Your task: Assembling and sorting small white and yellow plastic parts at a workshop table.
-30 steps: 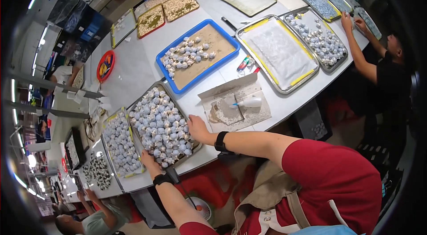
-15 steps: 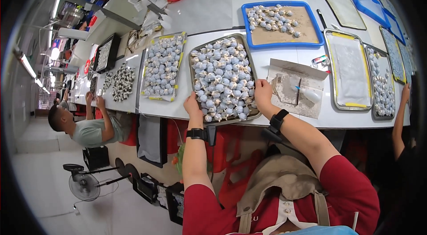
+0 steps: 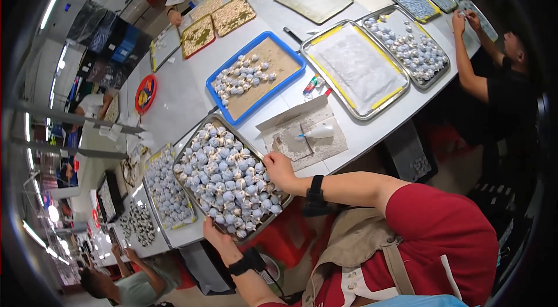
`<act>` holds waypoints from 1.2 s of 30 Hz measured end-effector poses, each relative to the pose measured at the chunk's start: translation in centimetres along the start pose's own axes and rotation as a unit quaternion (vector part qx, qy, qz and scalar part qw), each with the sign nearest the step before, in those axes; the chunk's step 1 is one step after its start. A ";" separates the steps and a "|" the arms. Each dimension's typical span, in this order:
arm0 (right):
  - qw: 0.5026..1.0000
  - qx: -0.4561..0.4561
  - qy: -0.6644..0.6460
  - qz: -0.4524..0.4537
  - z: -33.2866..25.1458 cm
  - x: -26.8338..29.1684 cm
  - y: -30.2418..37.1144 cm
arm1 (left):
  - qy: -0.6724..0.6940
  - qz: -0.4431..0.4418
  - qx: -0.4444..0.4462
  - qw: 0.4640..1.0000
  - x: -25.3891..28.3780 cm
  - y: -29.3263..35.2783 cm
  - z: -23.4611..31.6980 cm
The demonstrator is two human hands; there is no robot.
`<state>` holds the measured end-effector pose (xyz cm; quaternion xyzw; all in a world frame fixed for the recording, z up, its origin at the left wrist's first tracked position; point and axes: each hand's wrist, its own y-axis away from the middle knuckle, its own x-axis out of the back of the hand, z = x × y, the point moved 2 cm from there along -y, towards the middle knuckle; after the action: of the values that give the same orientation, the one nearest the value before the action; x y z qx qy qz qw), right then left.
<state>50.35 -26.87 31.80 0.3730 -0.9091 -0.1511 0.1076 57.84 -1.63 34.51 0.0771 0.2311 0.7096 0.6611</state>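
Observation:
A metal tray (image 3: 244, 139) heaped with small grey-blue ball-shaped pieces (image 3: 226, 176) with pale tufts lies at the near edge of the table. My left hand (image 3: 218, 235) grips its near-left side, fingers partly hidden by the rim. On the tray's right side, my right hand (image 3: 280, 171) is closed around the edge, its fingertips out of sight. Right of the tray, a piece of grey cardboard (image 3: 331, 147) carries a white cone-shaped bag (image 3: 318, 131) with a blue tip.
Beyond stands a blue tray (image 3: 299, 66) with more balls. A yellow-taped tray (image 3: 170, 214) of balls adjoins mine on the left. To the right are a paper-lined metal tray (image 3: 354, 69) and another ball tray (image 3: 427, 77). A co-worker (image 3: 505, 80) works at far right.
My view has turned and tilted to the right, so the table and trays appear slanted and shifted left. Both hands keep their hold on the metal tray.

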 end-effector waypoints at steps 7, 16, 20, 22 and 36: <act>0.996 0.033 -0.021 0.086 -0.5 8.7 0.2 | 0.025 -0.065 0.031 0.997 -5.0 3.2 -1.9; 0.960 0.097 0.032 0.260 0.2 27.1 -3.2 | 0.049 -0.193 0.068 0.978 -22.2 8.4 -9.1; 0.955 0.089 0.046 0.280 1.8 33.6 -5.1 | 0.032 -0.219 0.073 0.972 -27.7 10.0 -12.3; 0.954 0.071 0.055 0.287 1.4 36.5 -5.5 | 0.043 -0.223 0.079 0.971 -30.5 10.7 -14.4; 0.927 0.078 0.234 0.282 0.3 45.9 -18.1 | -0.014 -0.141 0.008 0.990 -43.3 8.9 -23.9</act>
<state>29.84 -71.65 28.90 0.1332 -0.9347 0.0486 0.3258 44.85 -49.33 25.74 0.0594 0.2357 0.6064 0.7571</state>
